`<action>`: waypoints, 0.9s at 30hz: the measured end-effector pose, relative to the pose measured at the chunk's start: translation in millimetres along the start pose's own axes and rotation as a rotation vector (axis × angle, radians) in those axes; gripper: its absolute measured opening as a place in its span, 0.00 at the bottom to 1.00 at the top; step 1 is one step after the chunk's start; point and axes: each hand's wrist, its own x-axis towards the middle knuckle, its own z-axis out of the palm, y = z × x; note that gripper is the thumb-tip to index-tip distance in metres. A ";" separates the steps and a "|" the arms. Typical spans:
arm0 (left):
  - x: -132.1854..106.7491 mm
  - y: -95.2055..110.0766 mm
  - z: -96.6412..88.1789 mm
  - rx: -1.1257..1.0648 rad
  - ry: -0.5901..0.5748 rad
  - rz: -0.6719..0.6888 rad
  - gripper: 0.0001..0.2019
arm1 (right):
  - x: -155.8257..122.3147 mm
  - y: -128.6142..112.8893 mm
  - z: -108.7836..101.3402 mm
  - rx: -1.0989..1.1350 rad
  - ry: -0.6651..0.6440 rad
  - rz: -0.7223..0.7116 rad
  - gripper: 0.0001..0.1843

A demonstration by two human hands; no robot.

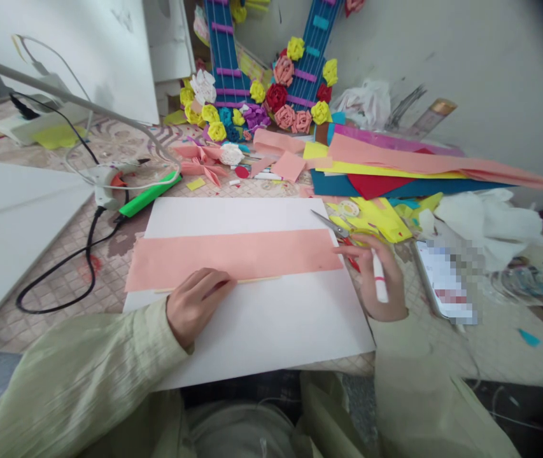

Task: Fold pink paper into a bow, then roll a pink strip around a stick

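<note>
A long pink paper strip lies across a white board in front of me. My left hand rests on the strip's lower edge, fingers curled down on a thin wooden ruler that shows beneath the strip. My right hand is at the strip's right end, closed round a white pen with its fingertips touching the paper. Scissors with red handles lie just past that hand.
A phone lies right of my right hand. Stacked coloured paper sheets and yellow scraps sit behind. A glue gun with a black cable, a green tool and paper flowers stand at the back.
</note>
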 end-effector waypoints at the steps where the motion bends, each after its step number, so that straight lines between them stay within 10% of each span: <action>1: 0.1 0.0 0.1 -0.003 0.001 -0.004 0.10 | 0.9 -3.0 0.9 0.008 0.057 0.013 0.14; 27: -0.4 0.2 -1.0 -0.004 -0.014 0.007 0.10 | 27.6 -36.5 15.3 0.404 0.045 -0.018 0.10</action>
